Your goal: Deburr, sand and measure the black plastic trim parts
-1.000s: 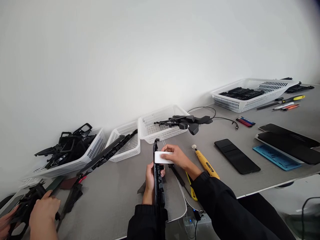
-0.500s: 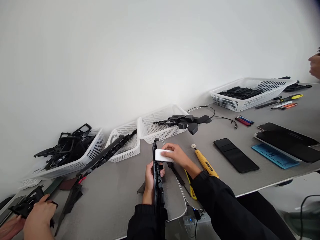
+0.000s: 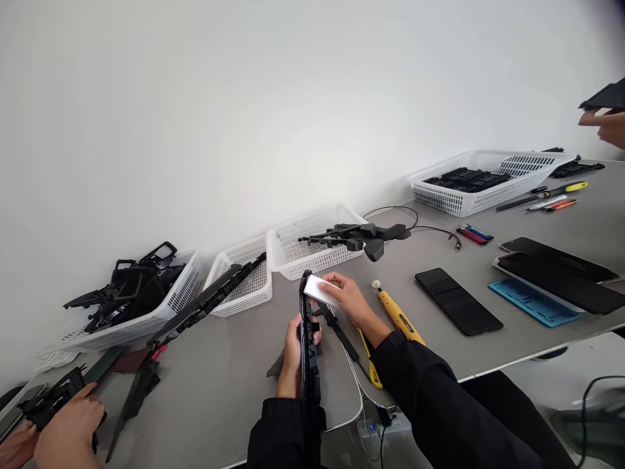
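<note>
Upright in front of me stands a long black plastic trim part (image 3: 306,365), gripped around its middle by my left hand (image 3: 293,348). My right hand (image 3: 349,298) pinches a flat white block (image 3: 319,289) against or very close to the part's upper end; whether they touch I cannot tell. The block is tilted, its right end lower. Right of my hands, a yellow rotary tool (image 3: 398,316) with a round pale tip lies on the grey table (image 3: 219,391). A dark slim tool (image 3: 342,335) lies just behind the trim part.
White baskets (image 3: 241,299) line the wall, several holding black parts. Another long black part (image 3: 209,303) leans on one. Phone-like black slabs (image 3: 456,301) and a blue tray (image 3: 534,303) lie right. A co-worker's hands (image 3: 73,423) hold a black part at left; another person's hand (image 3: 605,124) is far right.
My right hand has moved the white block slightly upward along the trim part and tilted it. At far right, another person's hand has come further into view with a dark part.
</note>
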A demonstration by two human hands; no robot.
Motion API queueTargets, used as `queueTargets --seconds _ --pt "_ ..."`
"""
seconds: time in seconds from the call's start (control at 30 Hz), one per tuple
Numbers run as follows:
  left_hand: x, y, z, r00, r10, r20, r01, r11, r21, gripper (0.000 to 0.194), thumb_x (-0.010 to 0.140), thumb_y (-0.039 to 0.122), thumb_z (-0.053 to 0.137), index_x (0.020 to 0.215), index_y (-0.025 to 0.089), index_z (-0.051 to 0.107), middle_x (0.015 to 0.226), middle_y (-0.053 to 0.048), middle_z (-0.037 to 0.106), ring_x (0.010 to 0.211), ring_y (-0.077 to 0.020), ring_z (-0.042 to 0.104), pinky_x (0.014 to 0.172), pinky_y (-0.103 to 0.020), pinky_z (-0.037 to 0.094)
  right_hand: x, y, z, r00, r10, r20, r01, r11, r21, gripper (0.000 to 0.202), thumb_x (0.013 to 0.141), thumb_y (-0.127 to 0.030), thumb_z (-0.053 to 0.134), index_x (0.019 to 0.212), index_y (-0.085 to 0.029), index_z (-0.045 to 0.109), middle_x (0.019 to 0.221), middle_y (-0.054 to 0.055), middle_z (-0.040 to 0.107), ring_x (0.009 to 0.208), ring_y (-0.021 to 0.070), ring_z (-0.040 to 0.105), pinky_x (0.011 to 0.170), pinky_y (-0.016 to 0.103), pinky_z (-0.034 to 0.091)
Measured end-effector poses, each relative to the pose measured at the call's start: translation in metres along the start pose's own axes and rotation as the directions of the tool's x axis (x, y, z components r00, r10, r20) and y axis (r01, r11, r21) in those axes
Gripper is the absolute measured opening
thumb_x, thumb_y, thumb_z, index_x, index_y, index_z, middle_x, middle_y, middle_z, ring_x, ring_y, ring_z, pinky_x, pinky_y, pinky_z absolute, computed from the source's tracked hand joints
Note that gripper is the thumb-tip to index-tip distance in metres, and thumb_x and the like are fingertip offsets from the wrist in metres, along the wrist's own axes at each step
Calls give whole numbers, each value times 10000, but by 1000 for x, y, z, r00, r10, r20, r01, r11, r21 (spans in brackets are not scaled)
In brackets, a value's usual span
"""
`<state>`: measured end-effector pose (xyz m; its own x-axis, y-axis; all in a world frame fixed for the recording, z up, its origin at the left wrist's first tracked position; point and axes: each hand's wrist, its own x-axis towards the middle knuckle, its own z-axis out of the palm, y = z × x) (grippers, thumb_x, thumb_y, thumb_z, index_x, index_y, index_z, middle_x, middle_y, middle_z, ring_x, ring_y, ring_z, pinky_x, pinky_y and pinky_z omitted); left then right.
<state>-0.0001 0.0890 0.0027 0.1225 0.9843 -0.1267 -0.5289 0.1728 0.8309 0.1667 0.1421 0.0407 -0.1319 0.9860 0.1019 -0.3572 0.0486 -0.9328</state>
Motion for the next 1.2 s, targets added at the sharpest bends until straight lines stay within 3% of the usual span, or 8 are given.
queueTargets --seconds 0.27,0.47,0.7,0.87,0.97,1.2 --pt "-2 4 4 1000 -1 16 0 1000 11 629 801 563 756 1237 114 692 698 9 634 489 -104 470 473 -228 345 3 7 -5 998 20 -53 -21 1000 -13 505 723 -641 850 884 -204 652 782 26 711 694 187 608 633 291 429" --pt "-1 2 1 1000 -3 3 2 1000 26 433 837 548 736 986 142 699 633 3 611 472 -108 481 459 -230 347 3 8 -2 998 62 30 -61 998 -7 500 689 -618 884 884 -201 690 762 9 710 646 165 584 603 276 390" --pt "-2 2 4 1000 19 1 -19 1000 17 579 812 567 772 1213 154 716 700 17 616 488 -96 478 451 -209 341 6 14 -7 996 18 -85 -17 1000 8 397 749 -554 830 849 -210 659 778 3 699 693 170 583 649 287 400" --pt "-3 0 4 997 51 -49 -47 995 85 446 822 588 768 984 176 715 672 10 608 475 -100 460 442 -224 334 3 7 -4 1000 -1 -4 1 1000 12 379 738 -542 842 844 -208 698 794 9 698 699 176 590 646 289 404" --pt "-6 2 6 998 65 -19 -61 981 184 427 849 604 754 841 187 666 644 6 595 494 -107 470 466 -232 344 2 4 -2 999 -5 40 5 1000 8 407 738 -559 854 865 -208 693 784 4 691 675 163 570 623 279 384" --pt "-10 5 14 995 101 -4 -98 968 230 435 860 611 737 862 182 667 673 10 594 546 -119 494 520 -245 375 3 6 -2 986 52 159 -49 998 -25 448 718 -576 866 840 -212 637 724 -23 654 613 136 522 576 262 330"
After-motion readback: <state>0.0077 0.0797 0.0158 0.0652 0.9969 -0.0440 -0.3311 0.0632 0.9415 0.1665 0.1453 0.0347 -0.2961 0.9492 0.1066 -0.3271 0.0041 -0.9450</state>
